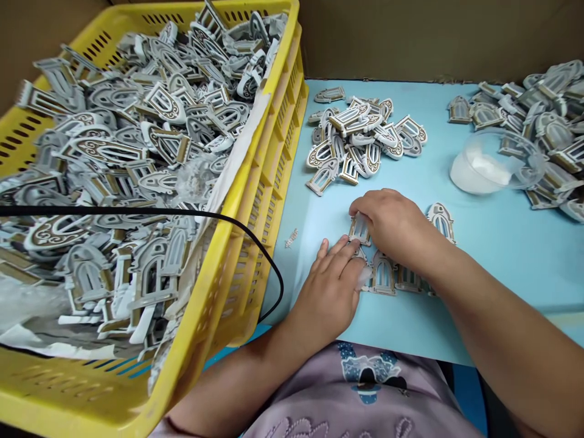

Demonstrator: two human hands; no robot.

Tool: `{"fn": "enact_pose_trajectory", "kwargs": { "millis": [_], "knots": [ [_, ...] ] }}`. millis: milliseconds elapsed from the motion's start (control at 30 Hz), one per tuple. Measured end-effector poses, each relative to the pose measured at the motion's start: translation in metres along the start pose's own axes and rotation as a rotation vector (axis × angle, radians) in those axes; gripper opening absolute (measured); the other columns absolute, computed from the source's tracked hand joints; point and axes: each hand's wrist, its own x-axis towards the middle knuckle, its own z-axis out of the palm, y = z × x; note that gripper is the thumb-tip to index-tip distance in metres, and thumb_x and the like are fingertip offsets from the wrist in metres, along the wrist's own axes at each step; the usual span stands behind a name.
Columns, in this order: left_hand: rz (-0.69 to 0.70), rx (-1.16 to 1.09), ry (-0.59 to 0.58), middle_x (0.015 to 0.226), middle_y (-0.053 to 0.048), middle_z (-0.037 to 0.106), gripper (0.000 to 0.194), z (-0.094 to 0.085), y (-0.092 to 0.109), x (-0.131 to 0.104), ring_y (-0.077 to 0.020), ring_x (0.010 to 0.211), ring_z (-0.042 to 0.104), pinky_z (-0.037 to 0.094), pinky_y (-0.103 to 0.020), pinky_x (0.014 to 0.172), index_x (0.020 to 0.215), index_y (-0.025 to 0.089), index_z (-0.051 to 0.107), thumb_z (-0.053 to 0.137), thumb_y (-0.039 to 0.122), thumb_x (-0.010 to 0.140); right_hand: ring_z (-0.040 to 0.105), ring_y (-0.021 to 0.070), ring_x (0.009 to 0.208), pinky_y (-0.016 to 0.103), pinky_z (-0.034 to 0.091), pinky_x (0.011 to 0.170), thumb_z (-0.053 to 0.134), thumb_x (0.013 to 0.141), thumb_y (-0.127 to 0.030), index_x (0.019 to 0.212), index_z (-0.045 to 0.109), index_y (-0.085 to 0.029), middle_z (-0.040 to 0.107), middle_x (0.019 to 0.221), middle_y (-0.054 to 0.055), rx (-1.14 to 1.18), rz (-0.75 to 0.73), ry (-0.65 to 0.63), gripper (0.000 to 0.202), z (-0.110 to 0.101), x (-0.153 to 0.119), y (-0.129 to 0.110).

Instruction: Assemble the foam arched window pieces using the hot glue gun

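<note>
My right hand (395, 228) curls its fingers over the upper end of a small arched window frame (359, 230), white and gold with openings. Flat beside it lies my left hand (331, 283), fingers stretched out and touching that frame's lower end. Something translucent (364, 277) shows at the left thumb side; I cannot tell what it is. Under and below my hands, more window frames (383, 275) lie side by side in a row, partly covered. Another frame (441, 222) rests just past my right wrist.
A yellow crate (278, 140) heaped with similar frames stands at left, a black cable (246, 228) crossing it. A loose pile (365, 131) lies at the back, another pile (552, 115) at right. Near that stands a clear cup (477, 167) with white contents on the blue tabletop (515, 255).
</note>
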Motion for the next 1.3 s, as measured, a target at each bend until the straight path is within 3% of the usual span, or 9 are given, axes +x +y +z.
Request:
{"fn": "enact_pose_trajectory", "kwargs": {
  "millis": [233, 500, 767, 900, 1067, 1300],
  "knots": [
    [0.006, 0.009, 0.009, 0.148, -0.015, 0.052, 0.024, 0.0, 0.001, 0.0, -0.0291, 0.145, 0.041, 0.028, -0.057, 0.122, 0.116, 0.017, 0.056, 0.047, 0.01, 0.094, 0.052, 0.0244, 0.085, 0.032, 0.038, 0.078, 0.047, 0.081, 0.002, 0.091, 0.075, -0.008, 0.067, 0.088, 0.013, -0.046, -0.048, -0.028, 0.031, -0.005, 0.002, -0.006],
    [0.006, 0.022, 0.013, 0.148, -0.015, 0.052, 0.026, 0.001, 0.001, 0.0, -0.0284, 0.146, 0.039, 0.027, -0.057, 0.123, 0.117, 0.017, 0.055, 0.046, 0.01, 0.094, 0.053, 0.0248, 0.085, 0.033, 0.04, 0.08, 0.052, 0.084, -0.004, 0.088, 0.076, -0.012, 0.066, 0.086, 0.012, -0.026, -0.08, -0.057, 0.026, 0.004, 0.002, -0.007],
    [-0.002, 0.024, -0.004, 0.149, -0.013, 0.051, 0.026, 0.001, 0.001, 0.0, -0.0271, 0.146, 0.038, 0.025, -0.055, 0.124, 0.116, 0.018, 0.056, 0.047, 0.009, 0.093, 0.062, 0.0203, 0.089, 0.03, 0.042, 0.072, 0.047, 0.09, -0.008, 0.12, 0.067, -0.016, 0.07, 0.112, 0.01, 0.051, -0.004, 0.046, 0.037, 0.003, -0.001, 0.001],
    [-0.001, 0.03, 0.0, 0.149, -0.013, 0.051, 0.024, 0.001, 0.001, 0.0, -0.0277, 0.146, 0.039, 0.025, -0.055, 0.124, 0.115, 0.017, 0.057, 0.047, 0.009, 0.094, 0.064, 0.0202, 0.094, 0.031, 0.044, 0.081, 0.049, 0.092, -0.01, 0.114, 0.071, -0.019, 0.074, 0.107, 0.007, 0.122, -0.06, 0.051, 0.033, 0.004, 0.002, 0.002],
    [-0.006, 0.024, -0.008, 0.149, -0.013, 0.051, 0.024, 0.001, 0.001, 0.0, -0.0276, 0.146, 0.039, 0.026, -0.057, 0.123, 0.115, 0.018, 0.056, 0.046, 0.01, 0.095, 0.064, 0.0204, 0.095, 0.031, 0.045, 0.081, 0.056, 0.09, -0.011, 0.106, 0.076, -0.021, 0.076, 0.095, 0.004, 0.182, 0.007, 0.015, 0.027, 0.001, 0.005, 0.0],
    [0.001, 0.025, 0.003, 0.149, -0.013, 0.051, 0.026, 0.002, 0.001, 0.0, -0.0269, 0.146, 0.039, 0.026, -0.057, 0.123, 0.116, 0.018, 0.056, 0.046, 0.009, 0.094, 0.065, 0.0199, 0.095, 0.03, 0.047, 0.079, 0.059, 0.085, -0.008, 0.109, 0.073, -0.017, 0.071, 0.11, 0.007, 0.185, 0.025, 0.03, 0.03, 0.001, 0.0, 0.004]
  ]
}}
